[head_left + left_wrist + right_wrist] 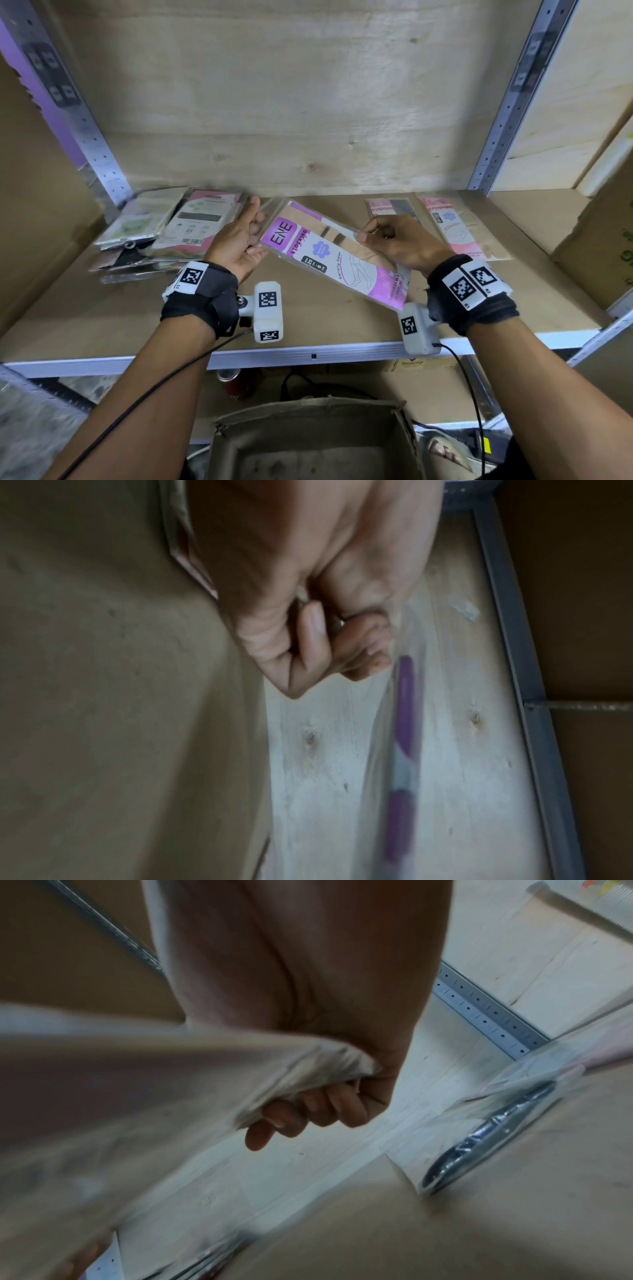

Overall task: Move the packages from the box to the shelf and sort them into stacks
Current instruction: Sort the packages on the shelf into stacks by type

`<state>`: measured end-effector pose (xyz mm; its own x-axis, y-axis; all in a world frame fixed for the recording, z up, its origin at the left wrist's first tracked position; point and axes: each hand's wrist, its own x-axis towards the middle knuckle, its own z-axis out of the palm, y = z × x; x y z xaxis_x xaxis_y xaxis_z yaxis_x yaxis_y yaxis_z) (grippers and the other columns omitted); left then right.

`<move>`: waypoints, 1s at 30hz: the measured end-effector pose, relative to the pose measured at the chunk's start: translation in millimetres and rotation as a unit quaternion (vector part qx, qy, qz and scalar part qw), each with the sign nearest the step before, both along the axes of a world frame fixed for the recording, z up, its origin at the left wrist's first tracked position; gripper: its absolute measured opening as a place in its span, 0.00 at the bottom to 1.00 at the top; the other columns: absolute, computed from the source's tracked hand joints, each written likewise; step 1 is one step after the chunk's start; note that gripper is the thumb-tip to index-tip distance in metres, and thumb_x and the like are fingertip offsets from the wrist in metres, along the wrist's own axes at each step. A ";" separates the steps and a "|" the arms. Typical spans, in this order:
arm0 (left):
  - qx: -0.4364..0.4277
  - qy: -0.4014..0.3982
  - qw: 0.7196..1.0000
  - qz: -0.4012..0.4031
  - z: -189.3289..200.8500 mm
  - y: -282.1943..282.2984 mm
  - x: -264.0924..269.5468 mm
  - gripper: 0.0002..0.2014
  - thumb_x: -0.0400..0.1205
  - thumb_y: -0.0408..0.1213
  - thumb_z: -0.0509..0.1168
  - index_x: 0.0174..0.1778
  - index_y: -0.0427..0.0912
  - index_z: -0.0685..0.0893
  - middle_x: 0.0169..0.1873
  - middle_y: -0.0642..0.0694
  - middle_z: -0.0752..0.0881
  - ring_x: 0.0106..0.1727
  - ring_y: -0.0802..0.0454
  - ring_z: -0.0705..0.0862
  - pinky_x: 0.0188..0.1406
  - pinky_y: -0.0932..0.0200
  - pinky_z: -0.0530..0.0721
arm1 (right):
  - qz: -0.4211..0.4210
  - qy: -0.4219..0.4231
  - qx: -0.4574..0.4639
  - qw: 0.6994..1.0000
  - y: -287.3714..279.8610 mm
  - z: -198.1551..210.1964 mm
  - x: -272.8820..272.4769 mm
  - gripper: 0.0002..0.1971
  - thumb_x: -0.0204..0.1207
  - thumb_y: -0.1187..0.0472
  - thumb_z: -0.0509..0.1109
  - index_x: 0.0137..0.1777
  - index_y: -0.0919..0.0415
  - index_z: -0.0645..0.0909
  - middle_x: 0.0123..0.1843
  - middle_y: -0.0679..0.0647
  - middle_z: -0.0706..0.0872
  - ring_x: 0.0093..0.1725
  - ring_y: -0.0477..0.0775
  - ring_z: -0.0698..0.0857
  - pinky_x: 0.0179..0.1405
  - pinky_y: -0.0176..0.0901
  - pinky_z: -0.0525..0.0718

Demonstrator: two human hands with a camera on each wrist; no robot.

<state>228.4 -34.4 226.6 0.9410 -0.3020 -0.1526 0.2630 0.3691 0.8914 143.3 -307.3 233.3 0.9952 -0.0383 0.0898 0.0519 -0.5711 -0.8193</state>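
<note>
Purple stocking package (334,255) held tilted above the shelf (308,351), between the two piles. Right hand (394,241) pinching its upper edge, left hand (239,236) curled on its left end — apparently reading the label to choose a stack.

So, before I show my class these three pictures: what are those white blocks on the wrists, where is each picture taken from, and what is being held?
The white blocks are small cameras strapped to a person's wrists. The large picture comes from a head camera; the two blurry ones look along each hand. Both the left hand and right hand hold a purple stocking package above the shelf. A mixed pile lies at the left, pink packages at the right. The box sits below.
</note>
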 end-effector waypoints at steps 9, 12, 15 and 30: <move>-0.125 0.016 0.988 -0.088 12.8 -9.7 -11.6 0.18 0.90 0.50 0.47 0.39 0.47 0.72 0.17 0.54 0.80 0.12 0.61 0.72 0.15 0.71 0.68 | 0.005 0.006 0.028 1.000 7.0 5.1 -0.9 0.13 0.78 0.50 0.75 0.49 0.61 0.87 0.49 0.63 0.92 0.53 0.66 0.90 0.62 0.65 0.85; -0.111 0.006 0.987 -0.119 11.1 -8.9 -10.1 0.20 0.90 0.53 0.45 0.38 0.46 0.70 0.14 0.53 0.77 0.12 0.61 0.71 0.28 0.62 0.72 | 0.004 0.006 0.026 1.000 7.7 5.8 -1.9 0.13 0.78 0.50 0.74 0.50 0.61 0.87 0.49 0.62 0.92 0.52 0.65 0.90 0.61 0.64 0.85; -0.090 0.012 0.991 -0.099 6.3 -5.2 -6.4 0.19 0.87 0.55 0.53 0.39 0.44 0.75 0.19 0.52 0.81 0.15 0.62 0.72 0.20 0.67 0.69 | 0.007 0.008 0.024 1.000 7.1 6.9 -3.3 0.13 0.79 0.52 0.74 0.50 0.63 0.86 0.50 0.63 0.92 0.52 0.66 0.90 0.61 0.62 0.85; 0.123 0.038 0.987 -0.091 -18.5 -38.0 -16.3 0.31 0.77 0.67 0.65 0.51 0.38 0.86 0.40 0.41 0.94 0.39 0.44 0.93 0.35 0.56 0.90 | -0.101 -0.030 0.245 0.964 25.1 6.5 -5.2 0.05 0.83 0.63 0.69 0.46 0.63 0.79 0.46 0.62 0.83 0.45 0.58 0.81 0.49 0.51 0.79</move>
